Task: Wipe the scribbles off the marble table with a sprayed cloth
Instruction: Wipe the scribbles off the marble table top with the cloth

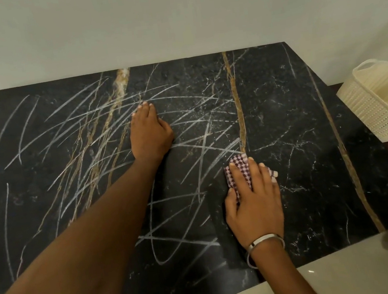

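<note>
A black marble table (296, 120) with gold and white veins fills the view. White chalk-like scribbles (82, 137) cross its left and middle parts; the right part shows only veins. My left hand (150, 133) rests flat on the scribbled middle of the table, fingers straight and pointing away from me. My right hand (255, 200), with a metal bangle at the wrist, presses a folded maroon-and-white checked cloth (240, 167) onto the marble at the right edge of the scribbles. Most of the cloth is hidden under my fingers.
A cream plastic basket (381, 100) stands at the table's right end, with something dark and white inside it. A plain pale wall runs behind the table. Glossy light floor tiles (343, 275) lie below the near edge, where toes show.
</note>
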